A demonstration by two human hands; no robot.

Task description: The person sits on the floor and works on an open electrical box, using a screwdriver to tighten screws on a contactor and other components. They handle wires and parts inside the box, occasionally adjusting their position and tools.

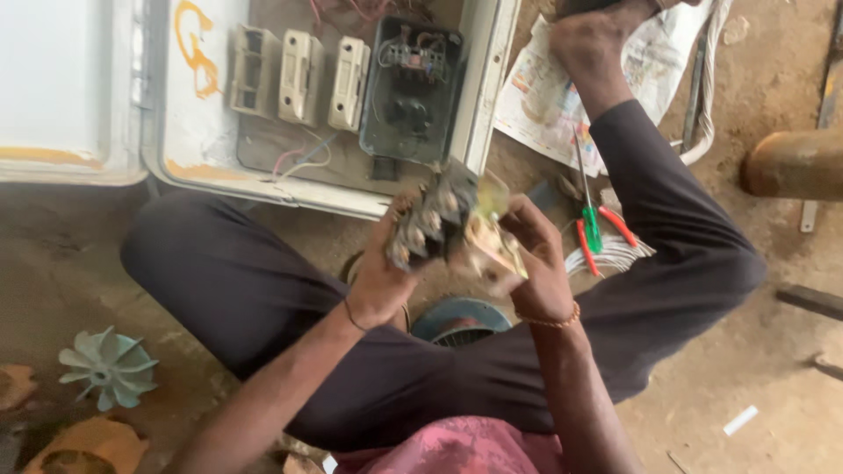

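Note:
My left hand point(379, 279) grips a dark, worn electrical switch block point(430, 221) with round metal terminals. Right beside it, my right hand point(531, 263) holds a pale yellowish part point(492, 250) of the same assembly. Both hands are raised above my crossed legs in dark trousers. The picture is blurred, so I cannot tell how the two pieces join.
An open white metal panel box point(206, 132) lies ahead with three cream fuse carriers point(300, 77) and a dark switch housing point(411, 92). A green screwdriver point(590, 219), red-handled pliers point(615, 228), white wires and newspaper point(544, 96) lie right. A pale green fan impeller point(110, 367) lies left.

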